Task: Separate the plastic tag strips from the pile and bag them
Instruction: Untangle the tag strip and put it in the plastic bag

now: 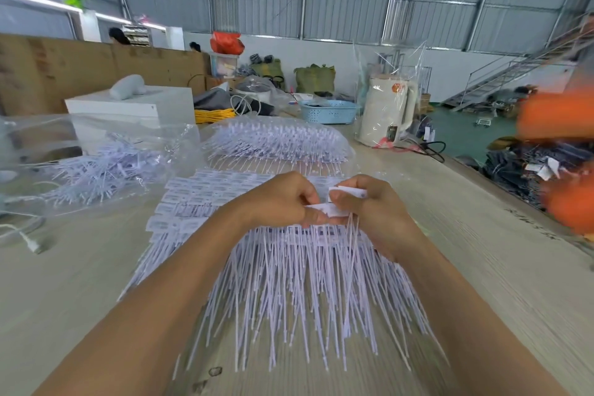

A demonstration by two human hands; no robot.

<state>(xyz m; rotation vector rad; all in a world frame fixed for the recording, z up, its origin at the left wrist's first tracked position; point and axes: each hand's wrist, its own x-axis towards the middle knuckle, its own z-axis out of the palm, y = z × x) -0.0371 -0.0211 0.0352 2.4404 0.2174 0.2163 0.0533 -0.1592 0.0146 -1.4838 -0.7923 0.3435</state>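
Two hands meet at frame centre over the pile of tag strips spread on the wooden table. Left hand curls its fingers, pinching a white tag head. Right hand grips several tag heads, thin tails hanging beneath. Left of frame, clear bag holds loose strips. Upper centre, second bagged bundle. Blue basket and white kettle sit behind.
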